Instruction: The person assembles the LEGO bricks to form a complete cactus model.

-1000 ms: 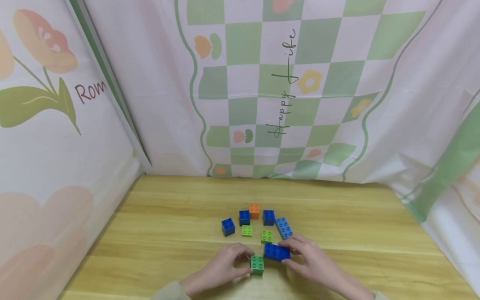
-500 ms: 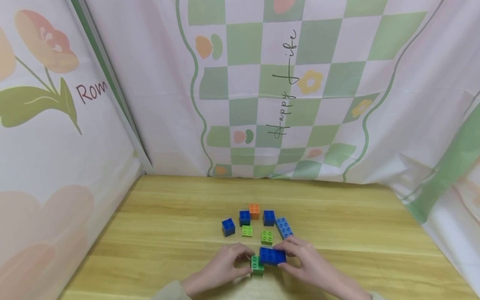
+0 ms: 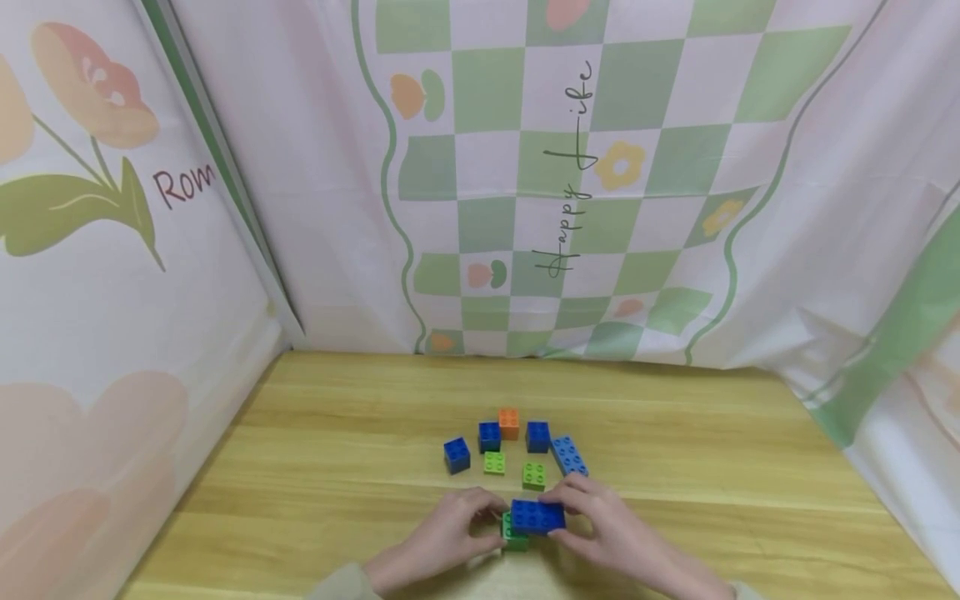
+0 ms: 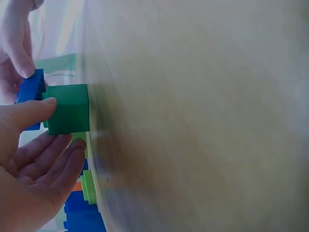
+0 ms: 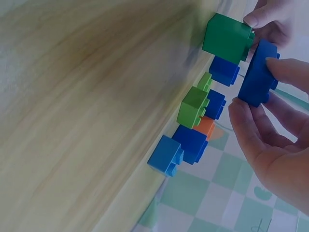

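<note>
My left hand [image 3: 450, 527] pinches a green building brick [image 3: 515, 544] between thumb and fingers, and the brick stands on the wooden table. In my right hand [image 3: 615, 533] is a long dark blue brick [image 3: 537, 517], gripped by thumb and fingers off the table. Its left end overlaps the top of the green brick. Seen from the right wrist, the blue brick [image 5: 258, 75] is slightly tilted close to the studs of the green brick [image 5: 226, 38]; whether they touch I cannot tell. The left wrist view shows my thumb on the side of the green brick [image 4: 70, 110].
Beyond my hands lie two lime bricks [image 3: 534, 476], several small dark blue bricks [image 3: 457, 455], an orange brick [image 3: 508, 423] and a long lighter blue brick [image 3: 569, 456] near my right fingers. A patterned curtain [image 3: 555, 167] hangs at the table's [image 3: 337, 417] back edge.
The long dark blue brick in my right hand has moved left, from beside the green brick to over its studs. My left hand and the green brick have stayed in place.
</note>
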{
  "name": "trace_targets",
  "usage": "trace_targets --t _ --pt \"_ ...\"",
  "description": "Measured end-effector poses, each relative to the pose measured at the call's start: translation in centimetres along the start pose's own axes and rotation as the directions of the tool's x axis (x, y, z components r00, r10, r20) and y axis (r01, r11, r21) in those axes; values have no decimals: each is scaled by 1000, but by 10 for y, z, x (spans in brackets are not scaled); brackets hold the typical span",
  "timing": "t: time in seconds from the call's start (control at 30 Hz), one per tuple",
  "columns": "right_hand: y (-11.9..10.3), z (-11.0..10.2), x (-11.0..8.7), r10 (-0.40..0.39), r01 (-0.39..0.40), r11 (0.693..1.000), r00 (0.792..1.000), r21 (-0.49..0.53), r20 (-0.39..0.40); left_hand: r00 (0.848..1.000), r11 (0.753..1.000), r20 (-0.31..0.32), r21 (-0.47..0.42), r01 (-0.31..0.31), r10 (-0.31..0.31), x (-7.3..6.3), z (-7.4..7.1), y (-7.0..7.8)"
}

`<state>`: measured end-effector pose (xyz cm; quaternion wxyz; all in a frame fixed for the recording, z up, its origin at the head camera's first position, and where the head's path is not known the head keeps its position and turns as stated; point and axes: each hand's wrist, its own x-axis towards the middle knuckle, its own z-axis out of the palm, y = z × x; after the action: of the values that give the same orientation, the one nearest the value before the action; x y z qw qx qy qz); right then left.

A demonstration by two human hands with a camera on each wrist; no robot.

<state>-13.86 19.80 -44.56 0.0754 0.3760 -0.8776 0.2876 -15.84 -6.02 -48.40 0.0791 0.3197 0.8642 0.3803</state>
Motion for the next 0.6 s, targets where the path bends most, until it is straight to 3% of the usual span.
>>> trace_targets --t 0.47,0.6 --pt "-5 2 4 67 -70 996 996 49 62 1000 1000 0 2 -1 1 0 -1 1" --pt "-4 3 5 48 -53 996 997 78 67 1000 1000 0 6 2 -2 0 -1 0"
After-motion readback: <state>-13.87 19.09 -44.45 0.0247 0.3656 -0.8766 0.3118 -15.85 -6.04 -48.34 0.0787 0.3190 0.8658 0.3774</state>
